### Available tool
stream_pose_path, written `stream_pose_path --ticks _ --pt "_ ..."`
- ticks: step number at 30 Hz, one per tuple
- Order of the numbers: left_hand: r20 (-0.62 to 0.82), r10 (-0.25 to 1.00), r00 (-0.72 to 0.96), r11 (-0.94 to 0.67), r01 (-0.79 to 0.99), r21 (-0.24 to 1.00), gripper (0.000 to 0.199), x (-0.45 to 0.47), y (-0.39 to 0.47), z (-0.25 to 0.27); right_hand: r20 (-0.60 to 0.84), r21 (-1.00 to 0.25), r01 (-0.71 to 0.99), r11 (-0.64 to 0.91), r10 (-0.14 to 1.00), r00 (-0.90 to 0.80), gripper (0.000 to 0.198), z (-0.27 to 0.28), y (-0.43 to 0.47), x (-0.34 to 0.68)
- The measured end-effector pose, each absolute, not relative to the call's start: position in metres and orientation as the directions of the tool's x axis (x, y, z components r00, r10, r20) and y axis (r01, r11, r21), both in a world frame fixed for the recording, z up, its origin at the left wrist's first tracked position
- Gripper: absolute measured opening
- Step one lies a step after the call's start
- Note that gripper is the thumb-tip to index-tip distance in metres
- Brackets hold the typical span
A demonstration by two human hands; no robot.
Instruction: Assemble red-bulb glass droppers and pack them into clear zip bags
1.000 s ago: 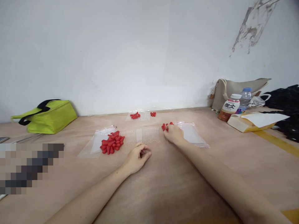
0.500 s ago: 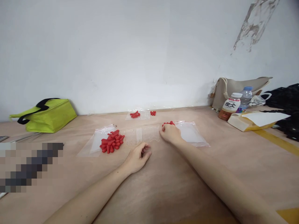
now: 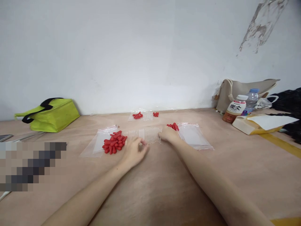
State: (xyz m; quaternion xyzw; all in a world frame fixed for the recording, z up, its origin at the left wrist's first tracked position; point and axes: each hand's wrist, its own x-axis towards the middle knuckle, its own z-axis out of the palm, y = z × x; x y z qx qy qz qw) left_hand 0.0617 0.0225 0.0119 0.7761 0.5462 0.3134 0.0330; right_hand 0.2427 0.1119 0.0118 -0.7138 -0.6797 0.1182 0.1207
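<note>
A row of thin clear plastic tubes [image 3: 152,135] lies side by side in the middle of the table. My left hand [image 3: 134,152] reaches over the row's front left part, its fingers bent and a gap showing between thumb and forefinger. At the right end of the row is my right hand [image 3: 168,134], fingers drawn together; whatever is between them is hidden. Just left of my left hand sits a heap of red rubber bulbs [image 3: 114,142] on a clear zip bag [image 3: 94,147]. More red bulbs [image 3: 173,126] lie behind my right hand, beside another zip bag [image 3: 194,136].
Near the wall lie smaller groups of red pieces [image 3: 137,115] on clear film. A lime-green bag [image 3: 56,116] stands at the left. On the right are a drink bottle [image 3: 235,108], a water bottle [image 3: 252,99], a beige bag [image 3: 249,86] and an opened paper packet [image 3: 249,125].
My left hand has moved forward and left onto the tubes. My right hand has drawn back from the red bulbs to the row's right end, so more of those bulbs show.
</note>
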Motion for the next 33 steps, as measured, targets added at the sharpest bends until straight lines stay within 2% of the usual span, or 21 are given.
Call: stream_pose_path --ticks 4,7,12,16,20,23,24,26,29,31,33 --pt "0.477 0.878 -0.032 -0.058 0.983 0.173 0.019 0.021 0.049 0.036 0.028 -0.342 0.939 -0.035 0.998 0.048 0.029 0.015 0.107 0.243" --pt "0.441 0.880 -0.176 0.143 0.984 0.106 0.027 -0.007 0.060 0.049 0.095 -0.344 0.939 0.007 0.995 0.028 0.027 0.021 0.097 0.246" --pt "0.324 0.915 -0.241 0.230 0.970 0.073 0.037 -0.026 0.062 0.057 0.250 -0.328 0.936 0.127 0.967 -0.043 0.027 0.023 0.064 0.261" --pt "0.294 0.923 -0.248 0.245 0.968 0.047 0.039 -0.031 0.063 0.053 0.415 -0.226 0.932 0.284 0.894 -0.172 0.023 0.007 0.037 0.282" --pt "0.290 0.932 -0.218 0.223 0.975 0.016 0.034 -0.036 0.067 0.050 0.531 -0.190 0.883 0.429 0.801 -0.275 0.021 -0.005 0.026 0.295" --pt "0.351 0.919 -0.181 0.200 0.980 -0.020 0.032 -0.029 0.063 0.054 0.586 -0.261 0.804 0.534 0.750 -0.307 0.019 -0.010 0.027 0.297" --pt "0.387 0.912 -0.132 0.153 0.988 -0.022 0.031 -0.022 0.060 0.055 0.599 -0.293 0.776 0.559 0.740 -0.307 0.019 -0.012 0.028 0.296" --pt "0.458 0.888 0.031 -0.042 0.999 0.015 0.029 -0.002 0.051 0.054 0.606 -0.347 0.731 0.588 0.735 -0.303 0.020 -0.015 0.029 0.295" --pt "0.468 0.833 0.294 -0.413 0.894 0.175 0.021 0.034 0.033 0.039 0.570 -0.409 0.706 0.578 0.766 -0.297 0.017 -0.020 0.028 0.295" --pt "0.411 0.826 0.385 -0.511 0.819 0.261 0.017 0.052 0.022 0.024 0.552 -0.429 0.695 0.577 0.777 -0.304 0.017 -0.022 0.026 0.297" --pt "0.370 0.831 0.415 -0.536 0.776 0.332 0.011 0.062 0.015 0.011 0.550 -0.429 0.682 0.592 0.771 -0.322 0.016 -0.023 0.024 0.297"
